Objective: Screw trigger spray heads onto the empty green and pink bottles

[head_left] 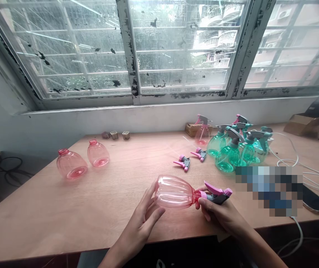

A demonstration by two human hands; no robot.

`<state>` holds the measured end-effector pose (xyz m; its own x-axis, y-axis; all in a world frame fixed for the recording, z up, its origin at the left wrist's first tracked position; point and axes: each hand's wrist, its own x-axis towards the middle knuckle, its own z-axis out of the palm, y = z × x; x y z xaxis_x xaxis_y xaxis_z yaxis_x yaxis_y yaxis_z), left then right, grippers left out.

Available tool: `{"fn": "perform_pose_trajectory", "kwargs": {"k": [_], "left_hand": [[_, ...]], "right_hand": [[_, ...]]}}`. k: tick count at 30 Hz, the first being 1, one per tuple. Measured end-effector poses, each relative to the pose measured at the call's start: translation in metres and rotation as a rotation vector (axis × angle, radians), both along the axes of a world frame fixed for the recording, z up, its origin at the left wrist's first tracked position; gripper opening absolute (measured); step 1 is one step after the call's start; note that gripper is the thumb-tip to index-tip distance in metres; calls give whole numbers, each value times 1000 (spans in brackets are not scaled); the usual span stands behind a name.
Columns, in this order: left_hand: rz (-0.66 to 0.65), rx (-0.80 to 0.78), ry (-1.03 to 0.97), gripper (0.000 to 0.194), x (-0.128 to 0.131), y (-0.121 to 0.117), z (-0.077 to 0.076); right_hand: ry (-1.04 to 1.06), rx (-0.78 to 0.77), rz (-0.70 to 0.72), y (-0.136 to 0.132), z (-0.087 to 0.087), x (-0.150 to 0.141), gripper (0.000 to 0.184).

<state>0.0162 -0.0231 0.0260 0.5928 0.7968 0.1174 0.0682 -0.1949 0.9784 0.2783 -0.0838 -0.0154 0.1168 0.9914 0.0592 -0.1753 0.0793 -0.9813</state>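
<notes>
My left hand (pixel 139 223) cups the body of a clear pink plastic spray bottle (pixel 173 192), which lies on its side just over the wooden table (pixel 36 208). My right hand (pixel 221 216) grips the neck end, around a pink and grey trigger sprayer head (pixel 218 195) seated at the bottle's mouth. Two capless pink bottles (pixel 71 163) (pixel 98 153) stand to the far left. Two loose pink and grey sprayer heads (pixel 182 162) (pixel 200 153) lie beyond my hands.
Several assembled teal spray bottles (pixel 229 152) and a pink one (pixel 202 131) stand at the back right. Nearby are a cardboard box (pixel 312 123), white cables (pixel 290 160) and a phone (pixel 315 199). A blurred patch (pixel 268 190) hides part of the table's right side.
</notes>
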Motion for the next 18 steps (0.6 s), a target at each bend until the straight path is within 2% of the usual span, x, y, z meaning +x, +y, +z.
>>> {"fn": "perform_pose_trajectory", "kwargs": {"k": [5,8,13,18], "left_hand": [[-31,-49,-48,69,0,-3,5],[4,-87,-48,75,-2,-4,5],[47,-18,-3,64,-3,-1,2],[7,-3,17,63,-4,1,1]], "right_hand": [[-18,-2,10,-1,4,0,42],[-108,-13,38,-3,10,0,38],[-154,-36,36,-6,14,-1,39],[-108,-10,54,-3,9,0,38]]}}
